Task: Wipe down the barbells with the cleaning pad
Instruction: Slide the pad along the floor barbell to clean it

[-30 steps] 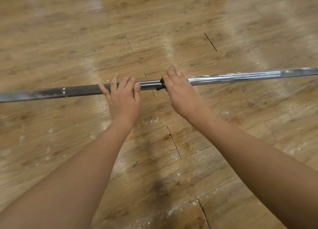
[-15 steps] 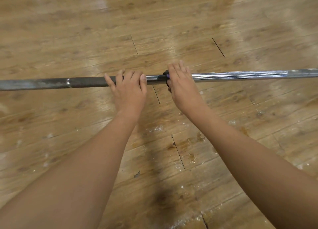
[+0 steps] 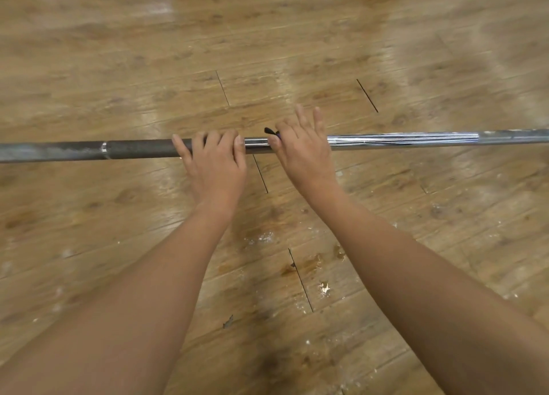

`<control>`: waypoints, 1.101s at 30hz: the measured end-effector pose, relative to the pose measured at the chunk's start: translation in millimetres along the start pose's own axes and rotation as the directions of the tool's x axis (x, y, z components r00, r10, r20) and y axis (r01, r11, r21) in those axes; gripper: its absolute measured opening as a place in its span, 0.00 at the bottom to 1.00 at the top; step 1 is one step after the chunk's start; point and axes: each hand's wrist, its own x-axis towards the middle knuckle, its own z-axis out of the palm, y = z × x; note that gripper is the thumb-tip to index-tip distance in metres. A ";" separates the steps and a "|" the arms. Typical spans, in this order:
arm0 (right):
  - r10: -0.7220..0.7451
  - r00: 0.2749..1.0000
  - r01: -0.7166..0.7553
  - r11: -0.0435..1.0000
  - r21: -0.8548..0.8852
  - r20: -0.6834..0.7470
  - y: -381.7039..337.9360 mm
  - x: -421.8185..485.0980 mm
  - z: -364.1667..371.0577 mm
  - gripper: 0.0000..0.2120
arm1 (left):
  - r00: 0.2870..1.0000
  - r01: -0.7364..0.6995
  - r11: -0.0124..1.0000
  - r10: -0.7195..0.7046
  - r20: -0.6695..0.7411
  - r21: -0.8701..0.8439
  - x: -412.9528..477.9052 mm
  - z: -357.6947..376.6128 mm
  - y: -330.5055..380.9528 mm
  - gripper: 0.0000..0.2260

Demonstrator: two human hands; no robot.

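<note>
Mostly inside grip of right hand (image 3: 303, 157): cleaning pad (image 3: 271, 131) on barbell (image 3: 401, 139)

Head view, steeply down, close

Glossy wood-plank floor (image 3: 118, 68), a rusty brown stain (image 3: 297, 265) on one board seam, white crumbs (image 3: 324, 288) just right of the stain, paler white specks (image 3: 263, 238) beyond it, a small dark scrap (image 3: 228, 322) nearer and left of it, streaks of light glare far beyond
</note>
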 end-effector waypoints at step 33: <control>-0.050 0.943 -0.012 0.983 -0.186 -0.328 -2.4 -69.8 -31.1 0.19 | 1.000 -0.005 1.000 0.005 0.000 -0.012 -39.2 -9.9 -0.5 0.17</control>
